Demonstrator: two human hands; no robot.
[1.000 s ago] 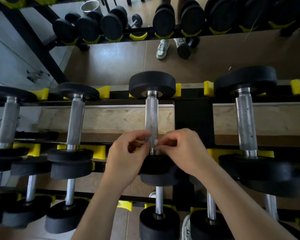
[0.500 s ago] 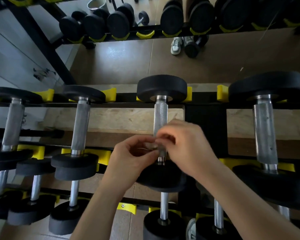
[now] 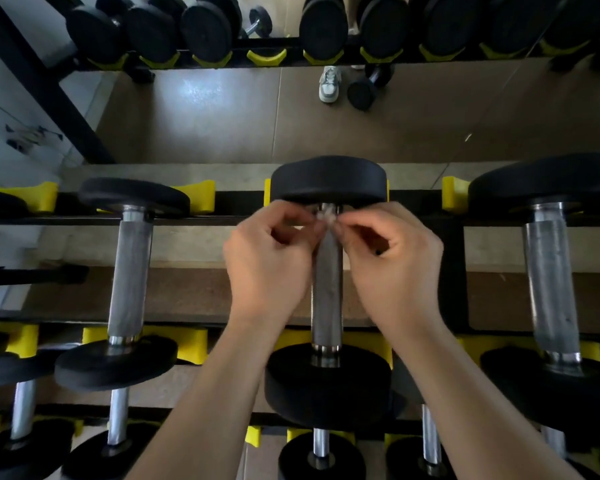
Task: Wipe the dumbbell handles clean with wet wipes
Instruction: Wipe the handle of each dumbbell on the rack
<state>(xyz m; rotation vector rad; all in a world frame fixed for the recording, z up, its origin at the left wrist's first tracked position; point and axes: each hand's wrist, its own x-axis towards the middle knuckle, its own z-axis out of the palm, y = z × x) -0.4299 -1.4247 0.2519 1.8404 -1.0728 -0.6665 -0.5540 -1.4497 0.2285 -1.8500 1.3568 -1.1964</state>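
My left hand [image 3: 271, 261]: fingers curled, thumb and forefinger pinching the wipe's left end.
My right hand [image 3: 392, 265]: curled likewise, pinching the wipe's right end.
Wipe [image 3: 325, 216]: small pale crumpled wad, pressed on the handle's far end, just under the far head [image 3: 328, 180].
Handle [image 3: 326, 292]: straight knurled steel cylinder, dull grey, running between my 2 hands.
Near head [image 3: 328, 386]: round, matte black, thick-edged.
Cradles [image 3: 194, 194]: yellow, notched.
Room: open gaps on both sides; left dumbbell [image 3: 129, 271] and right dumbbell [image 3: 551, 278] lie well apart.

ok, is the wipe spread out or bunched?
Bunched. The wet wipe shows as a small crumpled wad pinched between left hand and right hand.
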